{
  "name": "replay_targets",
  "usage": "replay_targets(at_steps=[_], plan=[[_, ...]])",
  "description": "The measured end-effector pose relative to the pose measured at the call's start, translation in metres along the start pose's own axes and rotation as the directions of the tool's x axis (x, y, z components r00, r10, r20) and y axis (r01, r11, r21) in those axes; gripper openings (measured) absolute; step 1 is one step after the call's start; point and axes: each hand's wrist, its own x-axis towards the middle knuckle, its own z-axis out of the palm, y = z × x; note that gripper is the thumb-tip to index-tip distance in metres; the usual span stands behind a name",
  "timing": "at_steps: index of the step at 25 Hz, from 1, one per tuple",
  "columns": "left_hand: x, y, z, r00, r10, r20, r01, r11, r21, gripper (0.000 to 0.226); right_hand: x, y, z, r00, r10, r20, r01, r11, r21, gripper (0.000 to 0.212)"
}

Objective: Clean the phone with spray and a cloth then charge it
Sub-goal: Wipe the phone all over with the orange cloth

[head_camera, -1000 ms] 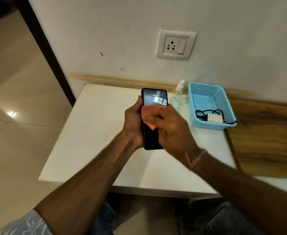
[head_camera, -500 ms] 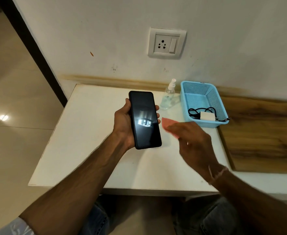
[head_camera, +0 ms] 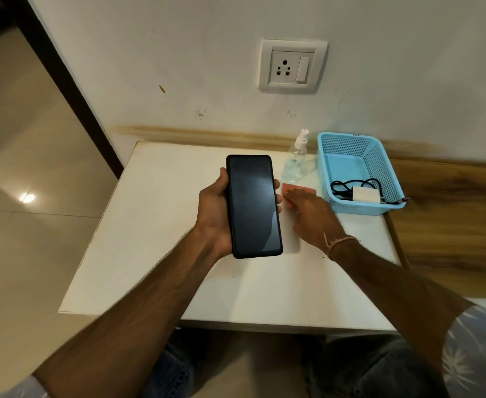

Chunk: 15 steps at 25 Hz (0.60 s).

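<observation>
The left hand (head_camera: 213, 216) grips the stiff, slick, likely fragile phone (head_camera: 253, 206) by its long edges above the worktop (head_camera: 155, 225), while the right hand (head_camera: 310, 211) lies flat-fingered on the limp cloth (head_camera: 290, 188).

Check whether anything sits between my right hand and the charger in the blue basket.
Only the side wall of the basket. The right hand rests on the pink cloth just outside it; the charger lies inside with its black cable. The top is open, so reaching over the rim looks clear.
</observation>
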Motion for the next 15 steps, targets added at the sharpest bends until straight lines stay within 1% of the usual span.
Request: replay_targets(at_steps=[1, 2, 3, 4, 5, 6, 7, 8, 9, 10, 12, 13, 15], plan=[[-0.001, 0.0, 0.001, 1.0, -0.003, 0.004, 0.003, 1.0, -0.003, 0.077, -0.003, -0.005, -0.004, 0.999, 0.011, -0.046, -0.008, 0.998, 0.056, 0.041], [-0.002, 0.001, 0.003, 1.0, -0.008, 0.001, 0.008, 1.0, -0.006, 0.077, -0.007, -0.01, -0.01, 0.989, 0.046, -0.144, -0.02, 0.984, 0.178, 0.032], [-0.003, 0.001, 0.005, 1.0, -0.013, 0.0, 0.013, 1.0, -0.008, 0.076, -0.012, -0.018, -0.016, 0.962, 0.125, -0.245, -0.028, 0.93, 0.365, 0.024], [-0.004, 0.001, 0.006, 1.0, -0.015, 0.002, 0.015, 1.0, -0.006, 0.076, -0.019, -0.028, -0.022, 0.932, 0.237, -0.275, -0.027, 0.8, 0.599, 0.021], [-0.004, 0.002, 0.007, 1.0, -0.016, -0.007, 0.016, 1.0, 0.003, 0.075, -0.026, -0.042, -0.029, 0.928, 0.319, -0.19, -0.026, 0.565, 0.825, 0.023], [-0.006, 0.003, 0.01, 0.999, -0.02, -0.024, 0.021, 1.0, 0.013, 0.075, -0.032, -0.055, -0.035, 0.947, 0.316, -0.061, -0.033, 0.282, 0.959, 0.028], [-0.008, 0.004, 0.013, 0.999, -0.027, -0.039, 0.028, 1.0, 0.014, 0.075, -0.038, -0.066, -0.039, 0.964, 0.26, 0.052, -0.068, 0.053, 0.996, 0.035], [-0.011, 0.005, 0.017, 0.999, -0.033, -0.04, 0.034, 0.999, 0.007, 0.075, -0.043, -0.075, -0.042, 0.972, 0.203, 0.12, -0.103, -0.091, 0.991, 0.04], [-0.013, 0.006, 0.02, 0.999, -0.04, -0.028, 0.04, 0.999, -0.004, 0.076, -0.048, -0.082, -0.045, 0.974, 0.168, 0.151, -0.119, -0.183, 0.976, 0.04], [-0.016, 0.006, 0.024, 0.999, -0.046, -0.015, 0.046, 0.999, -0.013, 0.077, -0.051, -0.087, -0.047, 0.979, 0.133, 0.157, -0.121, -0.246, 0.962, 0.038], [-0.019, 0.007, 0.03, 0.999, -0.044, -0.03, 0.045, 0.999, 0.008, 0.073, -0.056, -0.092, -0.05, 0.984, 0.099, 0.149, -0.11, -0.317, 0.942, 0.037], [-0.02, 0.007, 0.033, 0.998, -0.026, -0.058, 0.029, 0.999, 0.035, 0.071, -0.057, -0.092, -0.051, 0.986, 0.082, 0.144, -0.107, -0.346, 0.932, 0.038], [-0.022, 0.008, 0.038, 0.997, 0.007, -0.081, 0.0, 0.996, 0.085, 0.069, -0.059, -0.092, -0.053, 0.987, 0.072, 0.144, -0.107, -0.373, 0.922, 0.04]])
